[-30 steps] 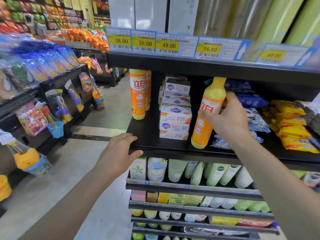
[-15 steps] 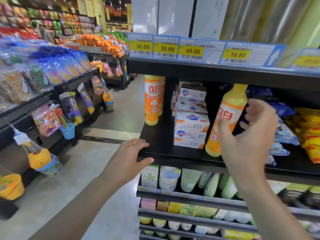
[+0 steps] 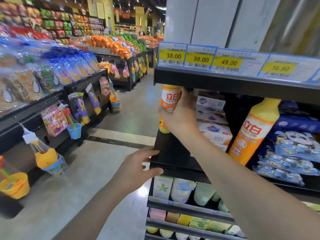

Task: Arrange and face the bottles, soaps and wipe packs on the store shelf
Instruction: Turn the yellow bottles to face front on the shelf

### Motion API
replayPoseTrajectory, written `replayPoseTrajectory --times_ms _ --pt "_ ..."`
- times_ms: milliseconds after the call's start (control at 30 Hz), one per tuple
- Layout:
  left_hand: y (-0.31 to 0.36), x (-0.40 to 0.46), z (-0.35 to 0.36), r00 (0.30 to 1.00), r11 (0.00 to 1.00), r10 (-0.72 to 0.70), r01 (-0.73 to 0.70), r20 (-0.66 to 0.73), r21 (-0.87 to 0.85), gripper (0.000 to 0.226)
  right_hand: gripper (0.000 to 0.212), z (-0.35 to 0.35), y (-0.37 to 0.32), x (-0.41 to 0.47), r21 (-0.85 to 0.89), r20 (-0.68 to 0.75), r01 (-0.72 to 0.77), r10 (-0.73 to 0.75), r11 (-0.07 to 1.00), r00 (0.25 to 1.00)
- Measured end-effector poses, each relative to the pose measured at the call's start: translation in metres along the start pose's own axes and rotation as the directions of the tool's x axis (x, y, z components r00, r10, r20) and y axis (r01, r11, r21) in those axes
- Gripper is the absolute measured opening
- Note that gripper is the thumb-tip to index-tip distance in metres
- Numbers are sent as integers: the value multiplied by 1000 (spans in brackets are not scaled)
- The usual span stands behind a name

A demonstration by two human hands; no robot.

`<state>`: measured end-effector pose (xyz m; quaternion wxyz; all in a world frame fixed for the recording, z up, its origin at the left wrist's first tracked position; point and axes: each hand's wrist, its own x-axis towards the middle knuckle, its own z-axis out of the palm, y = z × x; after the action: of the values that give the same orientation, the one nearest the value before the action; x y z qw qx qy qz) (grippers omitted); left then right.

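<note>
My right hand grips an orange and yellow bottle standing at the left end of the black shelf. A second orange bottle leans tilted further right, with nothing touching it. Between the two bottles sits a stack of white soap boxes. Blue wipe packs lie piled to the right of the tilted bottle. My left hand holds the shelf's front left corner, fingers on top and thumb under the edge.
Price tags line the shelf above. Lower shelves hold pale bottles and small coloured boxes. An aisle of grey floor runs left, lined with racks of hanging toys and snack bags.
My right hand let go of the tilted bottle on the right, crossed left past the soap boxes and took hold of the upright bottle at the shelf's left end. The left hand stayed on the corner.
</note>
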<state>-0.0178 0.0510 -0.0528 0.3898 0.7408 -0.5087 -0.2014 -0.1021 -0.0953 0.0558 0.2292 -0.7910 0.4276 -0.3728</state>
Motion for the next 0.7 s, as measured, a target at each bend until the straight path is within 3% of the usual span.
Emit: replayPoseTrajectory --times_ms 100,233,433,600,700 --pt "-7 4 1 999 995 -29 30 14 -95 64 90 9 -9 15 116 65 -145 138 983 988" --pt "-11 5 3 998 983 -49 54 29 -173 66 78 15 -16 20 64 23 -135 134 989 991" --pt "-10 6 3 998 985 -58 63 36 -158 67 69 11 -10 21 0 -5 -123 123 992 992" --pt "-7 -1 4 996 981 -81 84 22 -172 72 75 0 -8 3 -147 57 -66 75 987 996" --pt "-3 -8 3 997 969 -75 66 -30 -236 82 83 -12 -8 -13 -96 85 -51 60 994 995"
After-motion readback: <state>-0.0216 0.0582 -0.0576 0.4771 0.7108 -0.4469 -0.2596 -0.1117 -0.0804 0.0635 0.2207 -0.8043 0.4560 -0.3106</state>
